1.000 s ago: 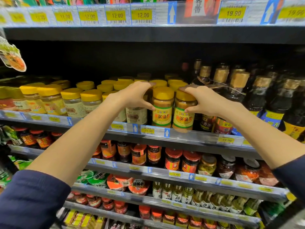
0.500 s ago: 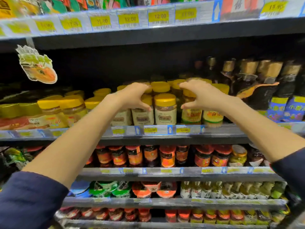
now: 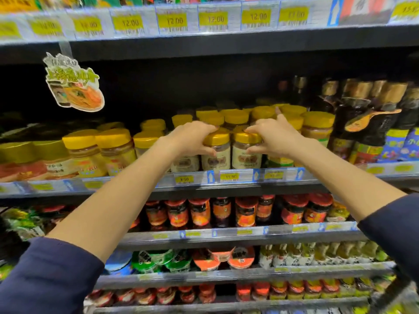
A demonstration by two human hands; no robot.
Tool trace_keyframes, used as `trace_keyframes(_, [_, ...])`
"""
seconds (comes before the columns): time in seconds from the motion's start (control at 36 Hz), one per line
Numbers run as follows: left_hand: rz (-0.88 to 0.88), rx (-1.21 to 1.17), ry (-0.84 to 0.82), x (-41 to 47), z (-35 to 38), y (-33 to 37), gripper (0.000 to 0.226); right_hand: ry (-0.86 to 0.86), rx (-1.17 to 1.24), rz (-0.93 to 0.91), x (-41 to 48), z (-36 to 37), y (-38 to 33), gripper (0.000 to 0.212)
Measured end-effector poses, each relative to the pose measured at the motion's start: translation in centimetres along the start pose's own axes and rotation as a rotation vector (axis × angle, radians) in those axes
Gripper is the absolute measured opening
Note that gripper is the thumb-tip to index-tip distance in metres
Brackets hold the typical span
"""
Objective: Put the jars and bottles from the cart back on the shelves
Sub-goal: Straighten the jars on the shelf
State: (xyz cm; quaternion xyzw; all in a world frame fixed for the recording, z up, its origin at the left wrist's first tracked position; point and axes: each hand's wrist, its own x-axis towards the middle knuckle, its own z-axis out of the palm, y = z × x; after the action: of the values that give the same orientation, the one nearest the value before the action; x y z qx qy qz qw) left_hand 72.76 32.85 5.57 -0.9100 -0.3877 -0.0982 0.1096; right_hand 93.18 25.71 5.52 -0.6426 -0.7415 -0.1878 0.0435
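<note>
Around two jars, clawed hands

Two hands, one jar each.

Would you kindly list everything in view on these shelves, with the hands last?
Yellow-lidded jars: many, amber contents, hand-height shelf.
Left front jar: one, gold lid, shelf edge.
Right front jar: one, gold lid, beside it.
Dark bottles: several, gold caps, same shelf's right end.
Red-lidded jars: a row, shelf below.
Tubs: several, green and orange lids, third shelf.
Pale bottles: a row, yellowish, right of the tubs.
Price tags: many, yellow, shelf edges.
Promo card: one, hanging upper left.
Left hand: grips the left front jar.
Right hand: grips the right front jar.
</note>
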Motion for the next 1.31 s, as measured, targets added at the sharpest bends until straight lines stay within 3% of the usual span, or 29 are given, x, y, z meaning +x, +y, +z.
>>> trace_keyframes(0.11, [0.013,0.016,0.036,-0.3,0.2,0.1,0.066,0.028,-0.004,-0.014,0.4,0.3,0.1,0.052])
trace_keyframes(0.64, [-0.074,-0.022,0.027,0.3,0.8,0.4,0.056,0.011,0.049,-0.003,1.2,0.6,0.4,0.056])
trace_keyframes(0.89, [-0.084,-0.014,-0.018,-0.1,0.4,0.0,0.079,0.022,0.084,-0.073,1.1,0.2,0.8,0.060])
trace_keyframes(1.08, [-0.122,0.023,0.024,-2.3,-1.3,-1.1,0.069,0.037,0.116,-0.149,1.1,-0.8,-0.3,0.063])
trace_keyframes(1.31, [-0.204,0.027,0.035,-5.5,-1.8,-3.8,0.076,0.078,0.137,-0.209,2.3,-0.7,-3.2,0.065])
